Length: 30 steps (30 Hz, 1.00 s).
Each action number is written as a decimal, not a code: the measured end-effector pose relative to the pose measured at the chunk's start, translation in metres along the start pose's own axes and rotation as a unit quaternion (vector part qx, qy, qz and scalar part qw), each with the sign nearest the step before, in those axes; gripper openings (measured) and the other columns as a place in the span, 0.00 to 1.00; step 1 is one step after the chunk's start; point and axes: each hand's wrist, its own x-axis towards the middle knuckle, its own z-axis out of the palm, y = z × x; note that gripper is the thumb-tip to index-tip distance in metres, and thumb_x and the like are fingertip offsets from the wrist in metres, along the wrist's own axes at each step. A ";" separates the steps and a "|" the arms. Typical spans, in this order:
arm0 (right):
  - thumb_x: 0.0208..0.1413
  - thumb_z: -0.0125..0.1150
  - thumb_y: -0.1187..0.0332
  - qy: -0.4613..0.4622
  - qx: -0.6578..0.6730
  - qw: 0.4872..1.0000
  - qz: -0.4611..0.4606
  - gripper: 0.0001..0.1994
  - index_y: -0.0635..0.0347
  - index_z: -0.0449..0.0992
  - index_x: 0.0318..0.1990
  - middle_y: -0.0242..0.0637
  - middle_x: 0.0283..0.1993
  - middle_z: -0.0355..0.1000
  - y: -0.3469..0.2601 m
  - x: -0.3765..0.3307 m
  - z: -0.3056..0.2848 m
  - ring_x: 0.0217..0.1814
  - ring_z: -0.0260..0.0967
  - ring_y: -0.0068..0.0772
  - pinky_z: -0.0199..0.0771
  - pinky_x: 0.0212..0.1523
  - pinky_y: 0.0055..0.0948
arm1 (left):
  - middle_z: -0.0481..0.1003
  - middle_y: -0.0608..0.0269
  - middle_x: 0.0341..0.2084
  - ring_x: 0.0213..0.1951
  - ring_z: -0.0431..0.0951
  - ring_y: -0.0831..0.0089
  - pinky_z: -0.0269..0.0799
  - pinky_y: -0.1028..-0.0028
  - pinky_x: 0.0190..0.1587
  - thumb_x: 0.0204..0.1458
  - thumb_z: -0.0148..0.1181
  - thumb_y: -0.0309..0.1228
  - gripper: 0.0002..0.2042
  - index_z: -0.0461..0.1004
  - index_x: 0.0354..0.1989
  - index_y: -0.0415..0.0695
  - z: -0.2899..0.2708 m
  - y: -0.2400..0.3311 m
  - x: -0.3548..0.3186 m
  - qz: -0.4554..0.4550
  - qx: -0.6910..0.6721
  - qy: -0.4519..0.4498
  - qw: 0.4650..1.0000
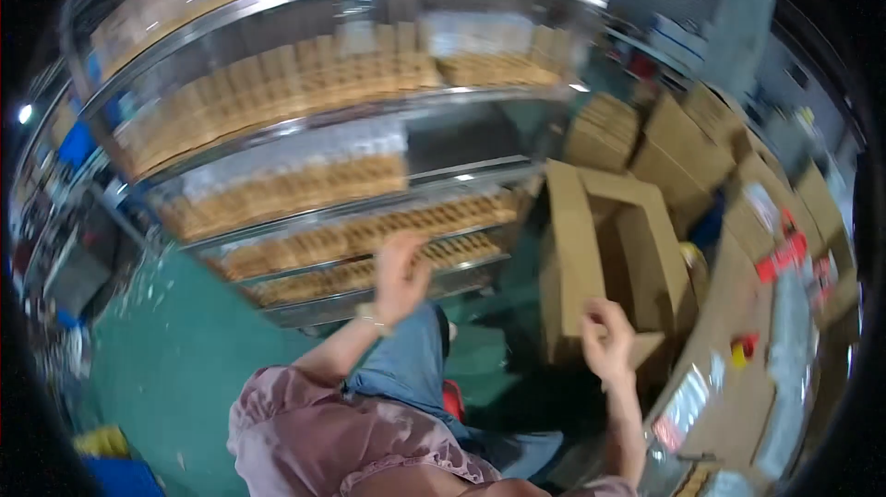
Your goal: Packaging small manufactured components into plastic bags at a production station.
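My left hand (pixel 401 277) is raised in front of the shelving rack, loosely bent and blurred, with nothing visible in it. A light band circles that wrist. To the right, my right hand (pixel 609 342) hovers by the near edge of an open cardboard box (pixel 574 257); its fingers are curved and apart, and I see nothing in them. Whether it touches the box flap is unclear. The box's upper flaps stand up around a dark hollow. On the metal rack (pixel 305 122), rows of tan, upright pieces (pixel 305 185) fill several shelves, too smeared to identify.
More cardboard boxes (pixel 678 146) crowd the right side. A cardboard-topped work surface (pixel 715 386) there holds a red tape dispenser (pixel 783 255), a small red and yellow item (pixel 743 349) and grey wrapped material (pixel 789 340). Green floor (pixel 175 340) lies left; a blue bin (pixel 122 477) sits at the lower left.
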 end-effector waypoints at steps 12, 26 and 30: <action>0.39 0.72 0.55 -0.105 0.148 0.983 -0.002 0.42 0.69 0.56 0.58 0.52 0.55 0.64 -0.092 0.195 0.338 0.56 0.64 0.43 0.64 0.55 0.34 | 0.68 0.45 0.46 0.48 0.65 0.48 0.59 0.55 0.53 0.44 0.62 0.34 0.29 0.61 0.55 0.37 -0.135 -0.177 0.010 -0.136 0.318 0.156 0.925; 0.33 0.73 0.54 -0.169 0.244 0.951 0.088 0.40 0.69 0.61 0.52 0.47 0.45 0.72 -0.011 0.281 0.324 0.45 0.71 0.41 0.69 0.48 0.31 | 0.75 0.48 0.28 0.37 0.73 0.50 0.68 0.59 0.45 0.34 0.63 0.35 0.22 0.72 0.38 0.34 -0.074 -0.192 0.080 -0.204 0.155 0.083 0.963; 0.30 0.72 0.55 -0.064 0.105 0.987 0.103 0.42 0.69 0.59 0.53 0.49 0.45 0.72 -0.057 0.248 0.323 0.45 0.72 0.44 0.70 0.48 0.33 | 0.74 0.51 0.27 0.34 0.74 0.52 0.71 0.61 0.39 0.31 0.63 0.33 0.19 0.71 0.34 0.38 -0.078 -0.187 0.070 -0.264 0.167 0.081 0.947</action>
